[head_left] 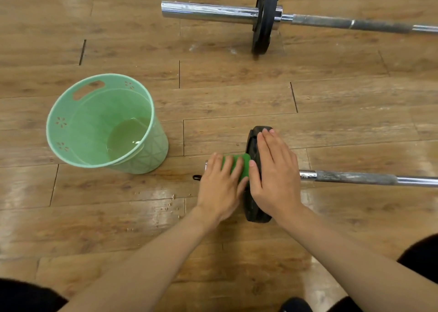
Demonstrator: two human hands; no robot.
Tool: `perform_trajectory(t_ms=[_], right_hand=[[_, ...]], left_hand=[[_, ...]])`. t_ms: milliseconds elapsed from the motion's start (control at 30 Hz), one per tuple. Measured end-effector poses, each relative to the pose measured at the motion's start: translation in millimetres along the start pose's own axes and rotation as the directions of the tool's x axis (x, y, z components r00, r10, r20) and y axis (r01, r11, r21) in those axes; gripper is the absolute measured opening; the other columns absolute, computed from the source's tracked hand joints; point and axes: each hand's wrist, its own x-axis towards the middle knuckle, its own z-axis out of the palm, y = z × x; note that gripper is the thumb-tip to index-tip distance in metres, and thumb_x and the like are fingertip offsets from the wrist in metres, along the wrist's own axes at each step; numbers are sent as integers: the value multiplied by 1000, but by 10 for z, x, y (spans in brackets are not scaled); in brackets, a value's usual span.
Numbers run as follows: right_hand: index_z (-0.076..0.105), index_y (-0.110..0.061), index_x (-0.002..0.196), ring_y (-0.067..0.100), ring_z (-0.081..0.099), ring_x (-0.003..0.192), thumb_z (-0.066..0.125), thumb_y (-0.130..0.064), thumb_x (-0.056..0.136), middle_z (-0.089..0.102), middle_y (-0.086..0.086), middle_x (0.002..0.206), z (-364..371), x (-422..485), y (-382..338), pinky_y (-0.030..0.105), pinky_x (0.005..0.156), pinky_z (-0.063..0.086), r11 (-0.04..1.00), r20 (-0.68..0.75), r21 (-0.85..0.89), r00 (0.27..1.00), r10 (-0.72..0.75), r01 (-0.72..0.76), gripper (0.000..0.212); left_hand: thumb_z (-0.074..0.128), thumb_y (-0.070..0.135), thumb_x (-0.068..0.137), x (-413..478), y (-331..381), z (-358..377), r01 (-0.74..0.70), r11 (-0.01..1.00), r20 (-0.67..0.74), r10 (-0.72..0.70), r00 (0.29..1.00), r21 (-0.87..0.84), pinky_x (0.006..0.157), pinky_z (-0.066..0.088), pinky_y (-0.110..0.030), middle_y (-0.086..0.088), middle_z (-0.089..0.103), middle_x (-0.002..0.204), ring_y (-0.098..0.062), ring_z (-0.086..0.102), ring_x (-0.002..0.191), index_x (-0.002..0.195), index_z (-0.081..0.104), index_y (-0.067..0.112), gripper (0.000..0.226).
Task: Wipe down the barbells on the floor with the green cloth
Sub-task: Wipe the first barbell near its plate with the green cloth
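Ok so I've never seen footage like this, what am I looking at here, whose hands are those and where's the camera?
There is no machine here: it is one picture from a camera worn on a person's head, looking down at their own bare hands. The left hand grips a green cloth around the end of the near barbell. The right hand rests flat on its black weight plate. Also on the wooden floor: a green bucket holding a little liquid and, farther off, a second barbell.
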Motion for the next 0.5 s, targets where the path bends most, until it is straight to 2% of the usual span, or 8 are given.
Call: perform_trajectory(t_ms=[67, 167, 233, 300, 400, 433, 500], right_hand=[[48, 2, 150, 30, 36, 150, 39, -31, 102, 48, 18, 156, -4, 5, 8, 50, 117, 37, 1000, 2, 3, 1000, -3, 3, 59], [48, 3, 150, 31, 37, 150, 39, -32, 102, 48, 18, 156, 3, 37, 20, 48, 117, 35, 1000, 6, 2, 1000, -9, 9, 60], [47, 2, 150, 30, 37, 151, 39, -35, 102, 47, 18, 157, 12, 70, 19, 47, 118, 34, 1000, 23, 6, 1000, -2, 2, 61], [47, 2, 151, 30, 37, 151, 39, -36, 101, 47, 17, 157, 19, 104, 26, 47, 119, 34, 1000, 31, -4, 999, 11, -11, 63], [48, 2, 150, 32, 38, 150, 41, -31, 97, 47, 17, 157, 31, 113, 35, 51, 118, 38, 1000, 34, -16, 999, 11, -10, 63], [48, 3, 150, 32, 38, 150, 42, -29, 95, 48, 18, 156, 33, 111, 40, 52, 118, 38, 1000, 31, -14, 1000, 6, -5, 63], [48, 3, 150, 33, 39, 150, 43, -25, 92, 48, 18, 156, 34, 101, 38, 52, 118, 39, 1000, 29, -3, 1000, -2, 2, 65]], left_hand=[[7, 52, 110, 20, -97, -4, -128, 992, 24, 128, 992, 6, 127, 22, -50, -18, 54, 144, -40, 44, 140, 157, 41, 9, 73], [22, 53, 110, 31, -468, -17, -223, 973, 13, 223, 975, 60, 124, 25, -48, -17, 59, 132, -38, 53, 128, 151, 47, 8, 66], [25, 53, 108, 6, -553, -77, -126, 988, 24, 124, 992, 84, 123, 29, -50, -15, 61, 124, -36, 55, 120, 144, 53, 9, 63], [25, 52, 108, 35, -401, -138, -11, 998, 19, 10, 1000, 69, 123, 31, -52, -16, 63, 127, -39, 54, 125, 138, 58, 8, 63], [32, 44, 108, 162, -134, -104, -9, 1000, -38, 10, 999, 26, 121, 35, -52, -20, 63, 136, -41, 54, 132, 129, 65, 0, 59], [34, 40, 108, 212, -109, -106, -23, 1000, -44, 23, 999, 6, 117, 38, -51, -19, 66, 130, -39, 58, 127, 123, 67, 1, 54], [35, 40, 111, 268, -160, -116, -17, 999, -52, 15, 999, -33, 99, 44, -46, -14, 70, 106, -35, 64, 103, 109, 67, 9, 44]])
